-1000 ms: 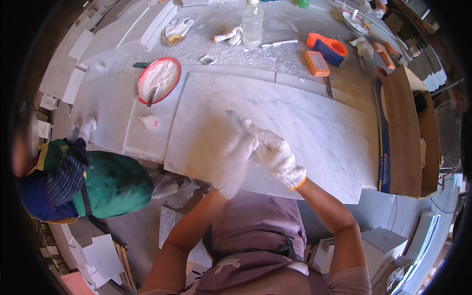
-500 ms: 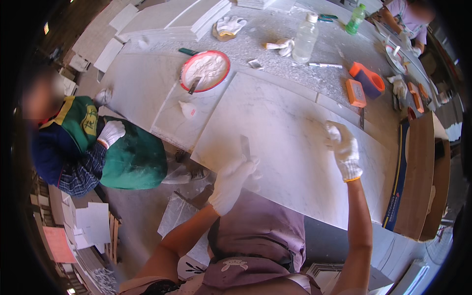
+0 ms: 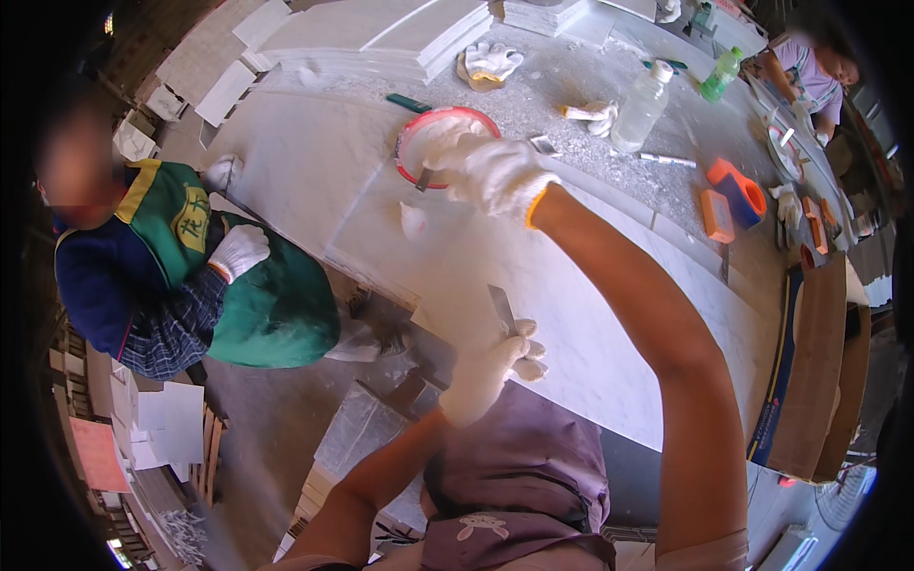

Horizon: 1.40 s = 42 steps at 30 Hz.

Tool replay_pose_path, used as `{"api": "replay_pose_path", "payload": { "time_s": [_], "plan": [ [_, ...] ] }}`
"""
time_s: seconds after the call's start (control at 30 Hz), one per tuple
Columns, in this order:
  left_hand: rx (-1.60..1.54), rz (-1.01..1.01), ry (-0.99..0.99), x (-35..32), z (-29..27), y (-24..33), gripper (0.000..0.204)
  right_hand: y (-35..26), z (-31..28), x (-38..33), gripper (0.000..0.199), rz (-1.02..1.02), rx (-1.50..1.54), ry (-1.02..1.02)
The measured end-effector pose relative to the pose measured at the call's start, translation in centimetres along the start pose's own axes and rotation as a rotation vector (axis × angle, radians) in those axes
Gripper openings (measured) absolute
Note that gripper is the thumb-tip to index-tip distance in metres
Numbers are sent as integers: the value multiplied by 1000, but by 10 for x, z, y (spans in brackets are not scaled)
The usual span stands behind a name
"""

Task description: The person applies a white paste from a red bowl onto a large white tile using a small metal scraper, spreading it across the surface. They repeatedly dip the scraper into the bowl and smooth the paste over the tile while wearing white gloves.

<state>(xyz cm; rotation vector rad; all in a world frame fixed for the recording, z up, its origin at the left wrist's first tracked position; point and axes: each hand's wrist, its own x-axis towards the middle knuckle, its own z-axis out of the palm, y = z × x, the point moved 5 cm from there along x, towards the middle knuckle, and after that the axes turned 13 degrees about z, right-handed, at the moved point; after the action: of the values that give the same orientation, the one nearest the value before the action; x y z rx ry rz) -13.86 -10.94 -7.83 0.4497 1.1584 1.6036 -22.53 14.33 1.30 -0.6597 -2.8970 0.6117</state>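
My left hand [image 3: 484, 373], in a white knit glove, grips a flat metal scraper [image 3: 501, 306] with its blade pointing up, near the front edge of a white marble-look slab [image 3: 590, 285]. My gloved right hand [image 3: 495, 176] reaches over a red-rimmed bowl [image 3: 409, 128] of white paste. Its fingers are at a second scraper [image 3: 425, 179] that lies across the bowl's near rim; whether they grip it is hidden and blurred. A small white pointed-tip bottle [image 3: 412, 221] lies on the slab beside the bowl.
A co-worker in a green apron [image 3: 271, 309] is at the left; another person [image 3: 809, 76] works at the far right. Behind are a clear bottle [image 3: 643, 109], a green bottle [image 3: 721, 74], spare gloves [image 3: 490, 65], stacked slabs [image 3: 381, 43] and an orange block [image 3: 717, 215]. A cardboard box [image 3: 809, 371] stands right.
My right hand has swung left and away from me, from over the slab's right part to the bowl. The view has shifted a little. My left hand still holds its scraper.
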Motion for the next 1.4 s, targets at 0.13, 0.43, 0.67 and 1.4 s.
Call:
{"api": "replay_pose_path", "payload": {
  "time_s": [0.13, 0.43, 0.67, 1.4],
  "plan": [
    [-84, -103, 45, 3, -8, -5, 45, -25, 29, 41, 66, -18, -481, 238],
    [-120, -117, -111, 6, -10, 8, 25, -24, 28, 33, 44, -53, -173, 273],
    [-140, -35, -138, 11, -4, 11, 34, 17, -7, -41, 39, 228, 1303, 128],
    [492, -112, -184, 29, 32, 18, 36, 37, 68, -310, 44, 472, 416, 555]
  ]
}}
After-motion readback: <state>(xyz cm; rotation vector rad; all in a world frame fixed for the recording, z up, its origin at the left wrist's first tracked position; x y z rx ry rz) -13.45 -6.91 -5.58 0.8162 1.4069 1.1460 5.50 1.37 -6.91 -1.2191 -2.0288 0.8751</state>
